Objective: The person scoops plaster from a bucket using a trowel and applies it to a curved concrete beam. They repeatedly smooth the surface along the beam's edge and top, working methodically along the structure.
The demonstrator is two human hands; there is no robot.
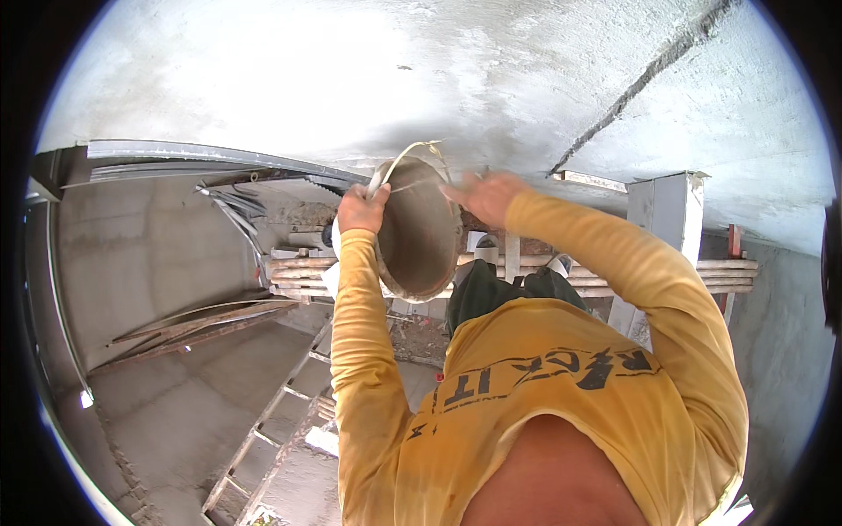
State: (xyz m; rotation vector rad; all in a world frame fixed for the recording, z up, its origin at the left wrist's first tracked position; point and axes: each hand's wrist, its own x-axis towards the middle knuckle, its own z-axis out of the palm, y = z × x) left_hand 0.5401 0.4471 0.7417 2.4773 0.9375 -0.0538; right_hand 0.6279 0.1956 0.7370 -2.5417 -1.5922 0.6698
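Note:
A round bucket (419,232), its inside coated with grey cement, hangs tilted in front of me with its mouth facing up toward my view. Closed at its left rim, my left hand (362,209) grips the bucket there, together with one end of a pale curved strip (405,156). That strip arcs over the bucket's far rim; whether it is the handle is unclear. My right hand (493,197) is at the bucket's right rim, smeared by motion. Its fingers point toward the opening, and what they hold, if anything, cannot be made out.
A rough plastered wall (263,74) with a dark crack rises just ahead. Bamboo poles (728,273) run across below me, beside a pale post (662,215). A ladder (263,434) leans at lower left, and planks (202,329) lie beyond it. A metal channel (210,153) spans the left.

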